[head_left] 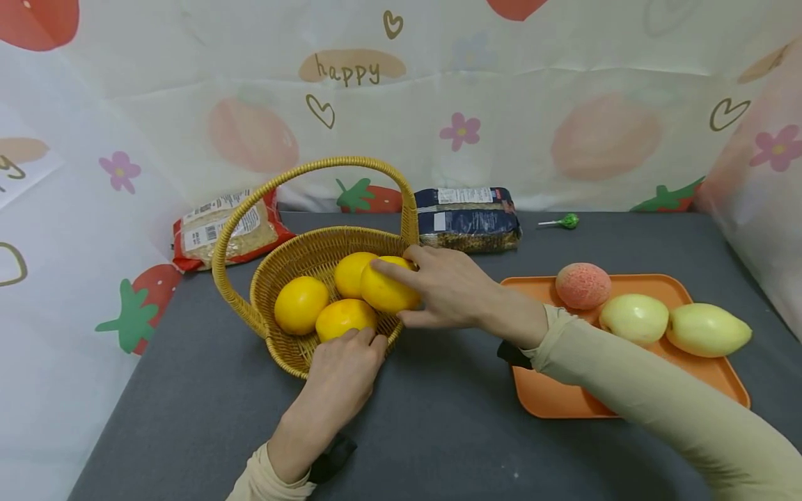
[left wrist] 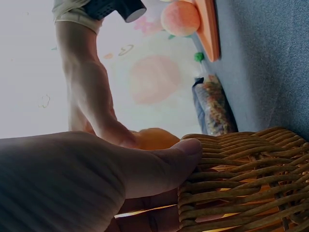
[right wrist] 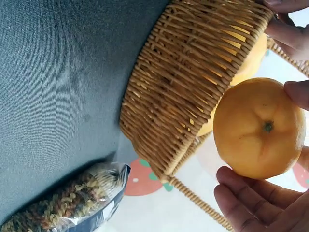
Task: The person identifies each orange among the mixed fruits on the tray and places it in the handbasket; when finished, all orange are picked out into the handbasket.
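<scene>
In the head view a wicker basket (head_left: 291, 263) with a tall arched handle stands left of centre. Three yellow-orange oranges lie inside it, among them one orange (head_left: 301, 305) at the left. My right hand (head_left: 454, 289) holds another orange (head_left: 387, 287) over the basket's right side. The right wrist view shows fingers and thumb around that orange (right wrist: 260, 129), its stem end facing the camera. My left hand (head_left: 346, 372) grips the basket's near rim; in the left wrist view its thumb (left wrist: 186, 150) lies over the woven edge, with fingers on the inner side.
An orange tray (head_left: 545, 400) at the right bears a pink peach (head_left: 583, 286) and two pale green fruits (head_left: 634, 319), partly behind my right sleeve. Behind the basket lie a red-edged bag (head_left: 228, 233) and a dark blue pasta bag (head_left: 466, 221). A green lollipop (head_left: 569, 221) lies farther right.
</scene>
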A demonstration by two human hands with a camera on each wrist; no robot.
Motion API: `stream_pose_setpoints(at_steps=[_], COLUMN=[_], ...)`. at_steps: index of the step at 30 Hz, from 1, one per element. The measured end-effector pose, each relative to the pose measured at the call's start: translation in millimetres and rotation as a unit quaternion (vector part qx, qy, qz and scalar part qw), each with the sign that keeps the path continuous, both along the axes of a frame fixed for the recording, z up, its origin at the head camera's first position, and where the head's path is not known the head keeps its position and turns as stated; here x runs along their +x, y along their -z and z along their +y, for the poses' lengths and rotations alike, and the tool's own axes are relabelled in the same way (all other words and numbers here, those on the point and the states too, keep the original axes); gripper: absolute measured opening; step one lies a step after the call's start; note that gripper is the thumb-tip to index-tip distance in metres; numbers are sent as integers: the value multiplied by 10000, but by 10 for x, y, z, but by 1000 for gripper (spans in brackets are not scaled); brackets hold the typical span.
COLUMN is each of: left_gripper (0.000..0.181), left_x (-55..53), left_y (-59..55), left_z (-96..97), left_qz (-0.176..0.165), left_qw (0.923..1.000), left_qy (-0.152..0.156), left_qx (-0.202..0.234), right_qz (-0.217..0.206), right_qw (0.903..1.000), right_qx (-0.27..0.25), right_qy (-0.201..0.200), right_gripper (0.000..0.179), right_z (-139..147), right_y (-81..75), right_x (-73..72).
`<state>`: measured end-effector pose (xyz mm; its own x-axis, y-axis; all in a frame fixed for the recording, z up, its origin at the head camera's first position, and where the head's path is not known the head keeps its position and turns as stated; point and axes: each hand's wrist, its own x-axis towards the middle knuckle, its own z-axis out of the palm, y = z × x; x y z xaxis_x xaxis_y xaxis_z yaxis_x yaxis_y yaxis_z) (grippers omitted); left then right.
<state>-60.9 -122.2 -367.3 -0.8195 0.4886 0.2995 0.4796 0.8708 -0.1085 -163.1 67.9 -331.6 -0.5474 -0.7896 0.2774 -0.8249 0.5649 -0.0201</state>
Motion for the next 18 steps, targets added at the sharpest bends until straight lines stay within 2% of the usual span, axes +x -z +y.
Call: stream_pose_setpoints(at_steps=[9, 18], left_gripper=[20, 21], left_x=[-5, 3], left_y=[-1, -1], left_z=[0, 0], left_qz=[62, 121], left_qw=[10000, 9999], left_qy=[-6, 22], left_qx=[-26, 17], right_qz=[-108, 174], right_qw=[9999, 9998], right_qx=[4, 37], right_qy=[70, 28], right_gripper=[67, 58], right_z=[-99, -188], right_y=[32, 74], right_x=[-7, -14])
